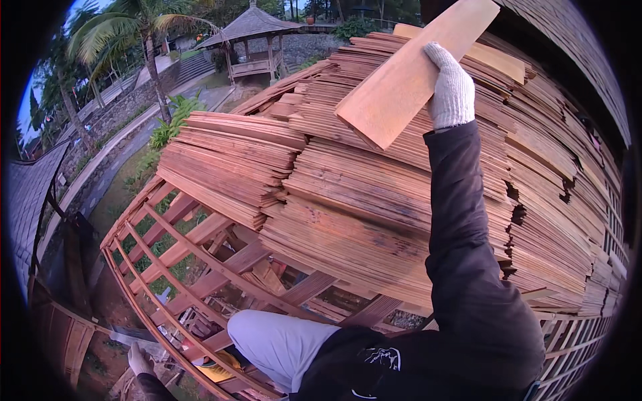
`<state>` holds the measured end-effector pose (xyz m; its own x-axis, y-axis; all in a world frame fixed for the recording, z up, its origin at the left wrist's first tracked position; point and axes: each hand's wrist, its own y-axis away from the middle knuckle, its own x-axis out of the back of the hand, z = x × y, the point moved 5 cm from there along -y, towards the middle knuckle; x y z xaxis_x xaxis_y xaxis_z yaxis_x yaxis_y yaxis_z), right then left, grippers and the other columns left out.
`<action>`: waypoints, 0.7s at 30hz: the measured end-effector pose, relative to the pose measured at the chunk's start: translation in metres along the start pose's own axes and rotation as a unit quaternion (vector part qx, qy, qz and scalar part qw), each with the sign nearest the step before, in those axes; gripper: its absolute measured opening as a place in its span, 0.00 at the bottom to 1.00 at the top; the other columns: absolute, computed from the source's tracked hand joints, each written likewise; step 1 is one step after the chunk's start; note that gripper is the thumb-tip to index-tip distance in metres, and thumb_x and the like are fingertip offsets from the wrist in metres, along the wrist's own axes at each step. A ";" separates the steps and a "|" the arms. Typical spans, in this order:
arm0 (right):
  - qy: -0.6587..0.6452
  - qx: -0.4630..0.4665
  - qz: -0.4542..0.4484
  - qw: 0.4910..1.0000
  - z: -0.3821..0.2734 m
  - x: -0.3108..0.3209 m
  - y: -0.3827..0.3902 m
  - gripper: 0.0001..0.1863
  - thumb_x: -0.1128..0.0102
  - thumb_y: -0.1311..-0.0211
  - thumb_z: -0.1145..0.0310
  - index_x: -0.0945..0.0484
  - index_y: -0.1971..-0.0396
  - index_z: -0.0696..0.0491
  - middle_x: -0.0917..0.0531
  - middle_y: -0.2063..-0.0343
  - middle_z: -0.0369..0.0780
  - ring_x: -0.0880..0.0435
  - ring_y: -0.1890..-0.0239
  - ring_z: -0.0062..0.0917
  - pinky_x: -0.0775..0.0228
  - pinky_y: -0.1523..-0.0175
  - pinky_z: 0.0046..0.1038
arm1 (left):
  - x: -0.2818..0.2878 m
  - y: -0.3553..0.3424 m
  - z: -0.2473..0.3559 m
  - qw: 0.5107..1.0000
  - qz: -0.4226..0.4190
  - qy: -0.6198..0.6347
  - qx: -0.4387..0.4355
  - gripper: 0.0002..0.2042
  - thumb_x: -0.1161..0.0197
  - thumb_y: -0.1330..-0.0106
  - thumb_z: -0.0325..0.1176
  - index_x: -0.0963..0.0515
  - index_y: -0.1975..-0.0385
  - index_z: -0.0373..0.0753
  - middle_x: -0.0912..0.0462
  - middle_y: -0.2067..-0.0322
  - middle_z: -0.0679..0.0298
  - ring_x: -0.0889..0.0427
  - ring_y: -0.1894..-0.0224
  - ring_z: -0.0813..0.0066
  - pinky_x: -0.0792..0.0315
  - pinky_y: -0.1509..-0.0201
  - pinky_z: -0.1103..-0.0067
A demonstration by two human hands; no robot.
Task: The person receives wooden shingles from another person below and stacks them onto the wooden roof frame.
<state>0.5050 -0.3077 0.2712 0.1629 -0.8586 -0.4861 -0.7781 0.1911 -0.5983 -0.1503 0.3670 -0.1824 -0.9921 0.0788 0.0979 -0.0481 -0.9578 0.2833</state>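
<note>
My right hand point(453, 87), in a white knitted glove, is raised at the upper middle. It grips a flat, pale wooden shingle point(414, 77) by its long side, with the thumb on top and the other fingers hidden beneath. The shingle is held over overlapping stacks of reddish wooden shingles point(361, 180). Far down at the lower left is my left hand point(139, 359), also in a pale glove, beside the outer edge of the roof frame. It looks small and its fingers are unclear, so I cannot make out whether it holds anything.
An open roof frame of battens point(180, 247) and rafters has wide gaps with ground below. My bent knee point(267, 337) rests over it. A dark shingled roof point(575, 47) rises at upper right. Beyond are a pavilion point(254, 43), a palm tree point(152, 73) and a path.
</note>
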 end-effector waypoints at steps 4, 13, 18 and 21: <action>0.099 0.071 0.131 0.984 -0.034 0.130 -0.066 0.20 0.29 0.39 0.72 0.21 0.50 0.67 0.15 0.56 0.48 0.12 0.56 0.36 0.18 0.48 0.36 | 0.089 -0.071 -0.055 0.972 0.047 -0.230 -0.022 0.17 0.37 0.29 0.47 0.21 0.64 0.37 0.25 0.76 0.70 0.32 0.81 0.79 0.39 0.79 0.77; 0.349 0.001 0.335 0.875 -0.177 0.415 -0.107 0.21 0.38 0.35 0.59 0.19 0.51 0.60 0.16 0.55 0.48 0.15 0.58 0.36 0.19 0.54 0.40 | 0.086 -0.084 -0.071 0.907 -0.009 -0.416 -0.057 0.19 0.37 0.33 0.42 0.16 0.56 0.29 0.14 0.64 0.60 0.21 0.62 0.70 0.26 0.53 0.72; 0.391 -0.106 0.438 0.803 -0.144 0.537 -0.032 0.20 0.45 0.32 0.61 0.21 0.47 0.57 0.17 0.51 0.48 0.18 0.49 0.39 0.21 0.50 0.47 | 0.062 -0.087 0.010 0.900 -0.014 -0.431 -0.067 0.19 0.38 0.30 0.41 0.18 0.52 0.30 0.15 0.63 0.61 0.22 0.64 0.74 0.27 0.56 0.76; 0.635 -0.076 0.278 0.717 -0.204 0.566 -0.096 0.21 0.49 0.30 0.59 0.20 0.45 0.56 0.16 0.49 0.48 0.20 0.46 0.37 0.27 0.43 0.43 | 0.034 -0.095 -0.024 0.925 -0.057 -0.353 -0.125 0.19 0.37 0.29 0.41 0.20 0.48 0.31 0.17 0.60 0.63 0.23 0.63 0.77 0.28 0.59 0.77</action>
<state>0.5483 -0.9093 0.1836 -0.8063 -0.4295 0.4067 -0.5816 0.7008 -0.4130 -0.1824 0.4542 -0.2294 -0.6599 0.2600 0.7049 -0.2617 -0.9590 0.1087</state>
